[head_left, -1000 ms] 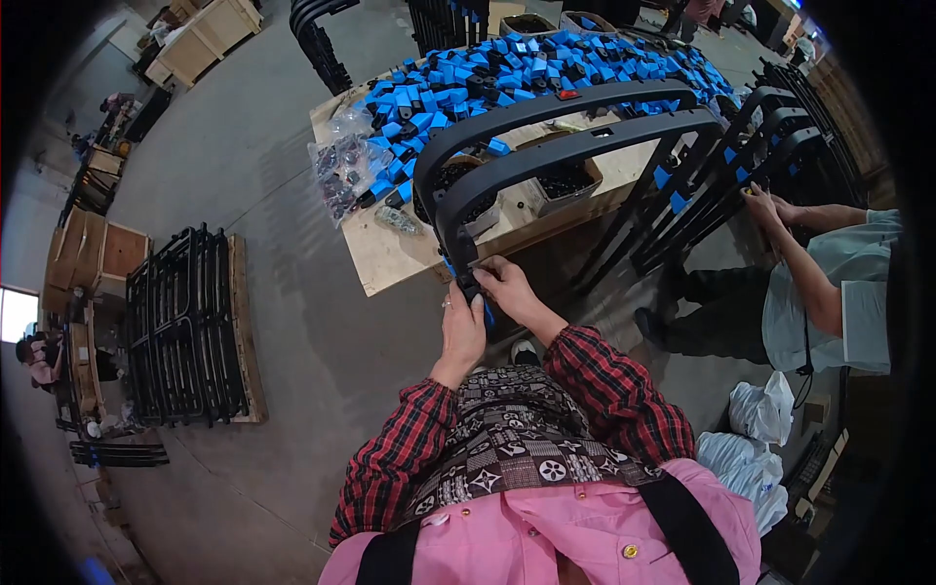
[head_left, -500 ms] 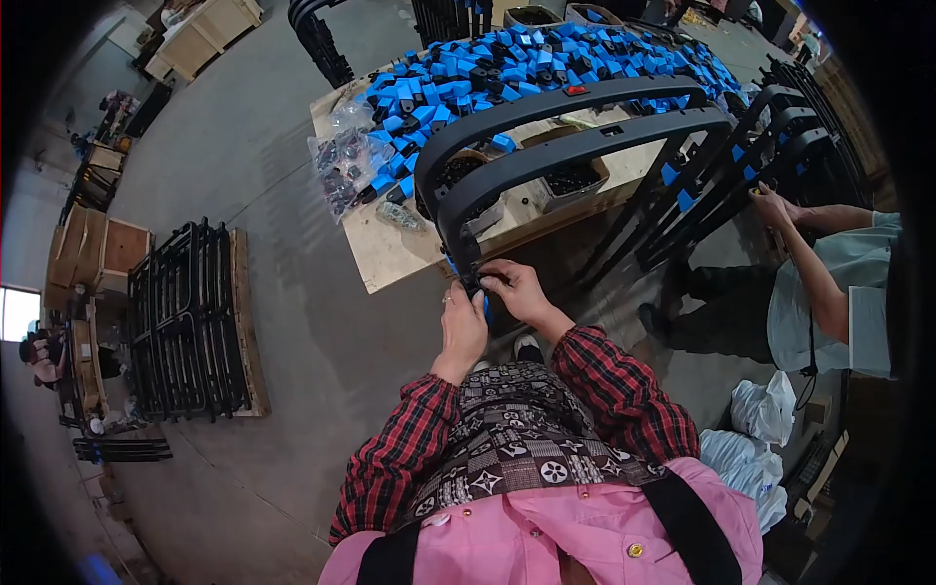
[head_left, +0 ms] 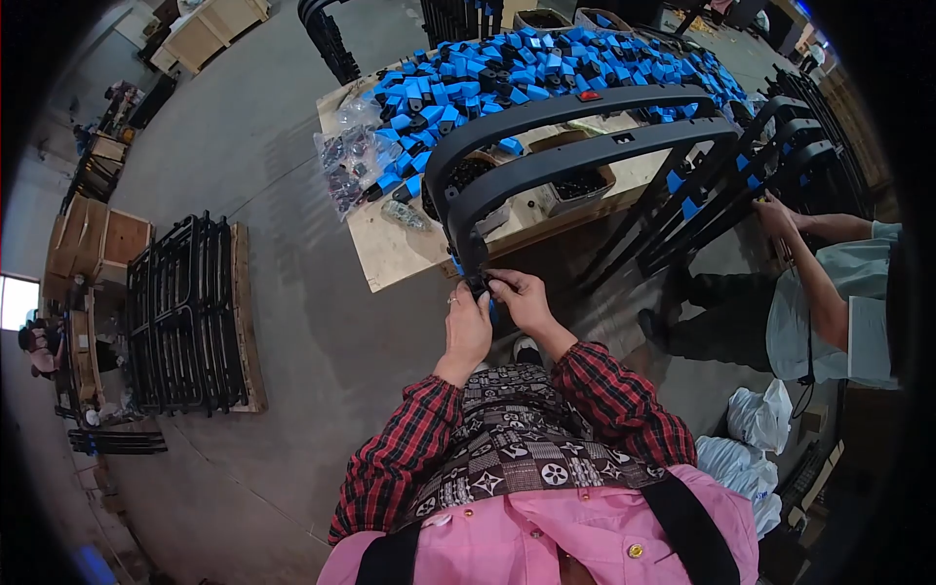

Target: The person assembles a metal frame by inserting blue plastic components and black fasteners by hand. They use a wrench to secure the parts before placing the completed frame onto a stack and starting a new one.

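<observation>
Here, both hands meet at the lower end of the curved black frame [head_left: 546, 161], which arches up over the wooden table [head_left: 400, 255]. The left hand [head_left: 467, 330] wraps the frame's end from below, fingers curled shut around it beside a blue clip [head_left: 490, 310]. The right hand [head_left: 522, 298] pinches a small black part against that end with fingertips closed, just in front of the table's edge, near the heap of blue clips [head_left: 546, 58].

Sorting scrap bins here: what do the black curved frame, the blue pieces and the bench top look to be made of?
Frame: probably moulded plastic or coated metal; matte black, smooth, rounded edges. Blue pieces: likely plastic; uniform bright colour, identical blocky shapes. Bench top: plywood or board; pale, unpainted, flat sheet.
</observation>
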### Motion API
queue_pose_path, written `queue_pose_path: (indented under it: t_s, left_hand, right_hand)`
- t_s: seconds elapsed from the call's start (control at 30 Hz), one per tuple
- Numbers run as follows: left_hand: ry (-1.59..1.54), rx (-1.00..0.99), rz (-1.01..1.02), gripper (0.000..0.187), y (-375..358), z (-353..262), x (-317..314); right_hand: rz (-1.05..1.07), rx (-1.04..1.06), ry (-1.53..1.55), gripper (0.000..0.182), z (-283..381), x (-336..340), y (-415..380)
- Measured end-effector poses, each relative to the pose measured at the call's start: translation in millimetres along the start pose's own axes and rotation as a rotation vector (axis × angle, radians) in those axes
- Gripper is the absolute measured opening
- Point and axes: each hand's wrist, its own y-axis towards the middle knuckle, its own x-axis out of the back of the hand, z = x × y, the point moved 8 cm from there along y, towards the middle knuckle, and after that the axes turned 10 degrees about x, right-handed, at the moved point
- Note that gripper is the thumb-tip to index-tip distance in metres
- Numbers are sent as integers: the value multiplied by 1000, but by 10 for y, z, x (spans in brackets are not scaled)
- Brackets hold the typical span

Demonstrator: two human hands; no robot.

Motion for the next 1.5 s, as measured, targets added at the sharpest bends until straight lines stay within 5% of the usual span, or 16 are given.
queue_pose_path:
  t_s: [0.5, 0.7, 0.87, 1.1, 1.17, 1.27, 1.5]
  left_hand:
    - [-2, -15, -23, 30, 0, -30, 18]
    - [9, -18, -10, 32, -11, -45, 28]
    - [70, -55, -27, 30, 14, -33, 24]
    - [24, -22, 84, 29, 33, -50, 40]
    - [12, -24, 38, 30, 17, -58, 56]
    - [-18, 5, 76, 31, 35, -17, 17]
    - [-24, 18, 51, 31, 16, -22, 17]
  right_hand:
    - [161, -38, -212, 14, 33, -33, 94]
    - [200, 215, -433, 30, 220, -35, 205]
    - [465, -26, -499, 26, 118, -112, 279]
    - [423, -83, -489, 24, 93, -119, 193]
    - [284, 154, -410, 24, 295, -73, 164]
    - [186, 173, -260, 22, 240, -31, 149]
    - [259, 167, -217, 21, 313, -15, 159]
